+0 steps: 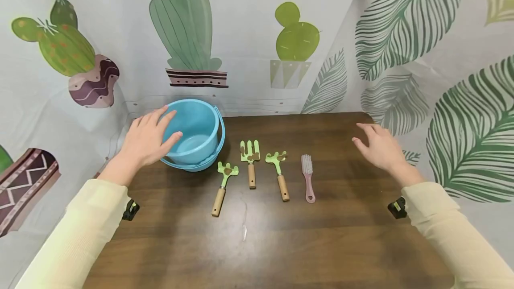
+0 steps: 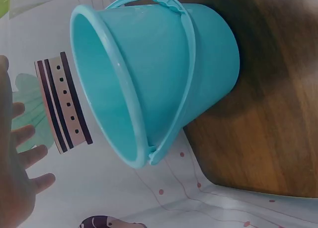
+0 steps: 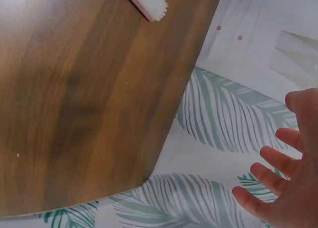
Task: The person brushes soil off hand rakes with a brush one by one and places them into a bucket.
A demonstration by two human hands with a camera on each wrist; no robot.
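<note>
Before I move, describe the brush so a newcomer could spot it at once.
On the brown table, find the blue bucket at the far left. From there go right past the green fork, then the green rake; the brush lies next, last in line. It alone has whitish bristles and a pink body; those two have green heads and wooden handles.
</note>
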